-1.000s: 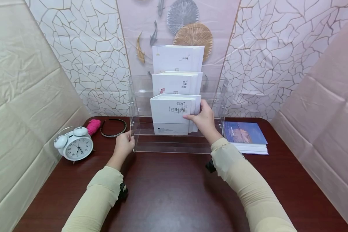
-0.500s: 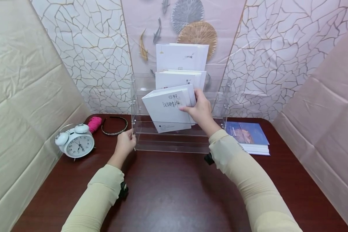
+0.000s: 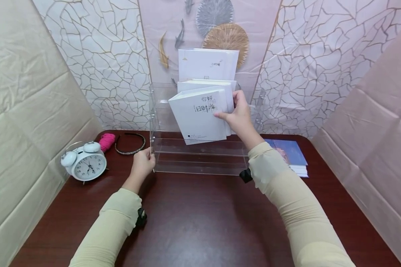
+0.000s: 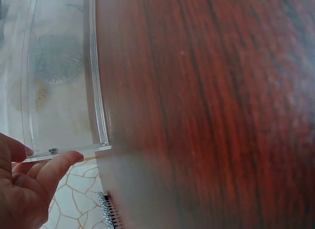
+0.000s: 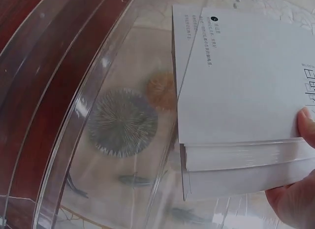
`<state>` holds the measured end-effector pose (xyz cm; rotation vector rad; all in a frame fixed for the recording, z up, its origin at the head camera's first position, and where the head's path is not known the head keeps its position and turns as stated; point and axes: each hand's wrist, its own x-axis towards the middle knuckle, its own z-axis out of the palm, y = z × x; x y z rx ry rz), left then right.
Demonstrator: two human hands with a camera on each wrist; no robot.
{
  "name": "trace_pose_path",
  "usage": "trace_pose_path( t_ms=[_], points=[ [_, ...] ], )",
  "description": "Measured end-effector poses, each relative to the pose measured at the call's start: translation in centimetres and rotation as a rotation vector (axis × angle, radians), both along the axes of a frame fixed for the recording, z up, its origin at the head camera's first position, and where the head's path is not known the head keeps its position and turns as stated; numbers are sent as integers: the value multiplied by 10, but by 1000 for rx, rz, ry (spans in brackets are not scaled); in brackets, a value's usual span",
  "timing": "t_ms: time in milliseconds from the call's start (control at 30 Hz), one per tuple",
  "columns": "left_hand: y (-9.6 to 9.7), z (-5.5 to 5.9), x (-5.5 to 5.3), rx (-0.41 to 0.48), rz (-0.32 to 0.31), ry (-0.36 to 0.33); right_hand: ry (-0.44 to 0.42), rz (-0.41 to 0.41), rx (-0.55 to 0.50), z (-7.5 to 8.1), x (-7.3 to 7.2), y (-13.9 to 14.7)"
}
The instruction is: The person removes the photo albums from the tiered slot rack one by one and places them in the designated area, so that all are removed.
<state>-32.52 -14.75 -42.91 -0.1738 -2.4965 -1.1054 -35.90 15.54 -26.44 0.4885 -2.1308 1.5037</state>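
My right hand [image 3: 239, 118] grips a white book [image 3: 197, 122] by its right edge, thumb on the cover and fingers behind. The book leans, its upper left corner swung out to the left, and it is raised at the front tier of a clear acrylic rack [image 3: 200, 167]. In the right wrist view its page edges [image 5: 236, 157] show. My left hand [image 3: 142, 163] pinches the rack's left side panel [image 4: 69, 152] between thumb and fingers. Behind the held book stand a middle white book [image 3: 187, 85], mostly covered, and a taller-standing back white book [image 3: 204, 61].
On the left of the dark wooden table [image 3: 194, 215] are a white twin-bell alarm clock [image 3: 89, 167], pink yarn [image 3: 107, 142] and a headband [image 3: 128, 152]. A stack of books with a blue cover [image 3: 292, 151] lies at right, partly behind my right arm. Patterned cloth hangs behind.
The front white book has gone from upright in the rack to raised and tilted, held in my right hand. My left hand keeps its hold on the rack's side.
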Motion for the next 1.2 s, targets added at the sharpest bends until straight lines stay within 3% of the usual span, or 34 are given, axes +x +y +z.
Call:
trace_pose_path(
  t_ms=[133,400,767,867,1067,1200],
  points=[
    [-1,-1,0,-2,3,-7,-32,22,-7,4,0,4],
    [1,1,-1,1,7,-4,-85,-2,110,12,3,16],
    [2,-1,0,-13,9,8,-95,57,14,8,3,24],
    [3,-2,0,-3,3,-19,-92,61,-3,8,3,27],
    [3,-2,0,-6,3,-59,-94,71,-66,11,9,33],
    [1,0,1,-14,5,-29,-86,99,-119,17,17,34]
  ],
)
